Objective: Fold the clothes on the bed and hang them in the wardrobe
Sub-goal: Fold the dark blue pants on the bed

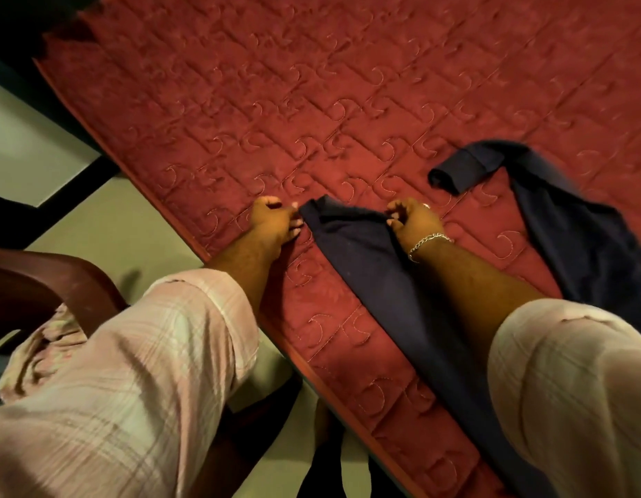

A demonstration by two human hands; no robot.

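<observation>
We find no readable writing or labels anywhere. Our left hand (274, 224) reaches over the bed (275, 84), its grip curled beside the near edge of the dark navy garment (362, 260); whether it pinches the cloth we cannot tell. Our right hand (414, 222), a chain bracelet (428, 242) on its wrist, pinches a fold of that garment. The soft cloth lies crumpled across the red quilted bedcover, one cuffed end (455, 172) rolled farther out. A dark chair (42, 282) stands at left.
</observation>
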